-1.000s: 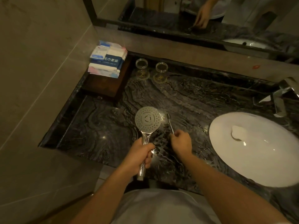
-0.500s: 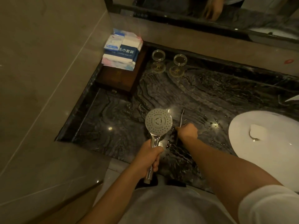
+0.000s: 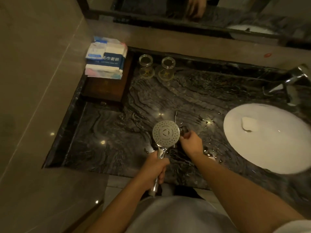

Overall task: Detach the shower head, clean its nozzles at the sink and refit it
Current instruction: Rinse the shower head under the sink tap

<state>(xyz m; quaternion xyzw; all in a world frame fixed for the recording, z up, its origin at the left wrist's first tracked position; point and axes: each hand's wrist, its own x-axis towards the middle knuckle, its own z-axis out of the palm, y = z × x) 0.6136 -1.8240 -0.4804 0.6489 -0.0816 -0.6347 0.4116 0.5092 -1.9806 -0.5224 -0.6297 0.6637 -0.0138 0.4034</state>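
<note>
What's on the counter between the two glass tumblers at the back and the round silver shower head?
In the head view, only bare dark veined marble countertop lies between the glass tumblers and the silver shower head.

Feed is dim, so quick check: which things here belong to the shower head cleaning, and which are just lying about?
In the job: shower head in left hand; right hand; thin brush; sink; tap.

Lying about: two glasses; toiletry packs on wooden tray.
</note>
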